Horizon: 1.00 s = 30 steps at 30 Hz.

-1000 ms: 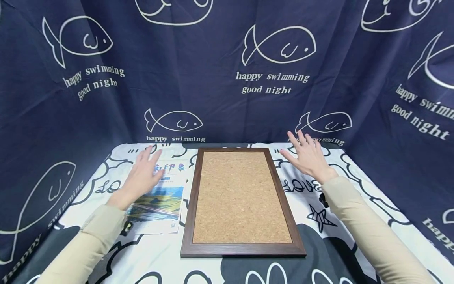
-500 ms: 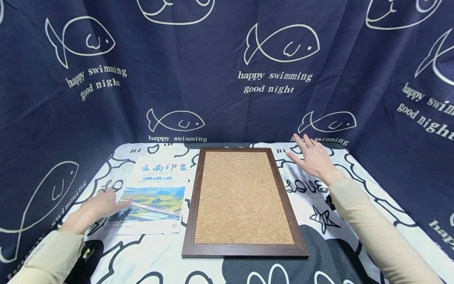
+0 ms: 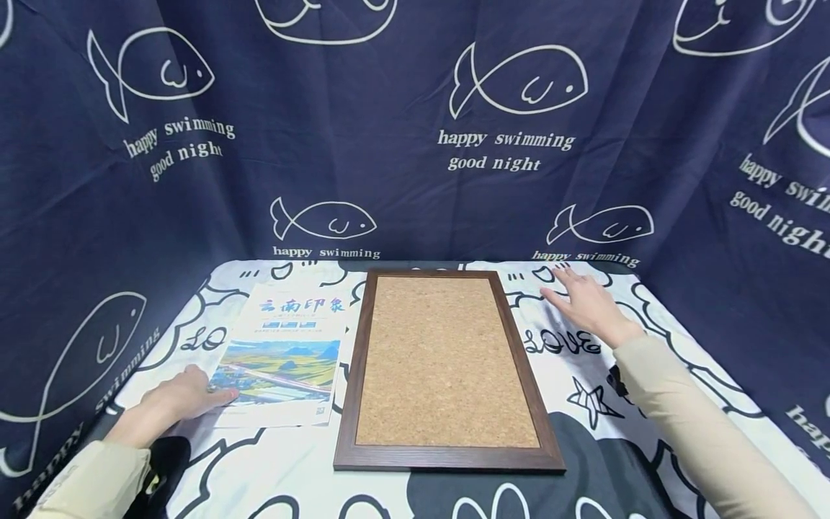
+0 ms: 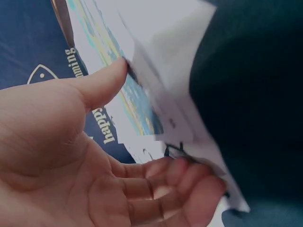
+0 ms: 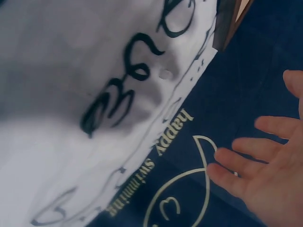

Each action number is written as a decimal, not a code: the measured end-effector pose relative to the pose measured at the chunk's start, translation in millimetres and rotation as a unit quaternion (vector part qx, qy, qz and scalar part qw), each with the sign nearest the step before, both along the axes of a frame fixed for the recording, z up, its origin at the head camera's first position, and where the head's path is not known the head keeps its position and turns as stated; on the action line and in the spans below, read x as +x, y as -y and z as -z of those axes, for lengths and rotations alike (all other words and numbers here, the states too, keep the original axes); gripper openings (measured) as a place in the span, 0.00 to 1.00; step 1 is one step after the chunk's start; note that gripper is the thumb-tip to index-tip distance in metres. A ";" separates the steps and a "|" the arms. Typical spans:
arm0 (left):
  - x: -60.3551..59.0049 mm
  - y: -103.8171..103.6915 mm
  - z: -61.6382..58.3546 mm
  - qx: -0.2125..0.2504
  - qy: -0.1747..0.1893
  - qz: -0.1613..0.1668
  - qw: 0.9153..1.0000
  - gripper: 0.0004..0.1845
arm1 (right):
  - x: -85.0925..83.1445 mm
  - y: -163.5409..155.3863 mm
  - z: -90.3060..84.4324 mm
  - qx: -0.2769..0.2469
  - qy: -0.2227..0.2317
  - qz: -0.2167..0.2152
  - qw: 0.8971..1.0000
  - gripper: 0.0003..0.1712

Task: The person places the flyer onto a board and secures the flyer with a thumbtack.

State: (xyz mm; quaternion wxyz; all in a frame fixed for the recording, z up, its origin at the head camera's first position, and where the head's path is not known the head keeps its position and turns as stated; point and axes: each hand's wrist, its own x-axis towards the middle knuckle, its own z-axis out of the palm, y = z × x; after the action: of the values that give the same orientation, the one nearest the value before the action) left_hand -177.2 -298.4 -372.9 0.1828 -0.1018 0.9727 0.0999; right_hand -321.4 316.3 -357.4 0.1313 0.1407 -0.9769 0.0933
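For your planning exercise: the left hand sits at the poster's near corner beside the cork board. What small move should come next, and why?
Probably pinch and lift that corner. The left hand touches the poster's near left corner, thumb on the print and fingers at the edge, with no grip on it yet. The sheet lies flat beside the cork board; the right hand hovers open.

The left hand lies low at the near left, palm down with the thumb stretched forward and the fingers loosely bent, as the left wrist view shows, while its forearm in a cream sleeve runs back to the lower left corner. The right hand is held out farther forward on the right, palm down, fingers straight and slightly spread, gripping nothing. Its arm, in the same cream sleeve, stretches long and nearly straight from the lower right corner, the wrist in line with the forearm.
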 end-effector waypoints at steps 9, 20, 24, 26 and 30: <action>-3.0 -3.7 8.5 0.047 -0.012 -0.016 0.999 0.48 | -2.4 -18.5 18.8 -0.060 0.011 -0.049 0.997 0.14; -0.2 -11.6 18.4 0.096 -0.084 -0.001 0.992 0.32 | -6.0 -31.7 38.1 -0.081 0.078 0.005 0.994 0.14; -0.7 -12.8 18.3 0.081 -0.104 0.013 0.991 0.22 | -5.9 -30.2 44.0 -0.082 0.063 -0.003 0.995 0.12; -0.5 -12.3 18.3 0.077 -0.104 0.010 0.992 0.19 | -5.9 -29.0 46.2 -0.080 0.056 -0.004 0.995 0.11; -0.9 -10.4 16.3 0.074 -0.109 0.000 0.991 0.18 | -6.2 -28.4 49.0 -0.076 0.053 -0.002 0.996 0.09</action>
State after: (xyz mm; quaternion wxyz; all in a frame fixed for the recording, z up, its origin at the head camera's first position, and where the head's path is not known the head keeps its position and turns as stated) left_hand -178.1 -288.0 -389.1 0.0828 -0.0765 0.9768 0.1818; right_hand -327.6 344.7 -406.5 0.0897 0.1268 -0.9722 0.1751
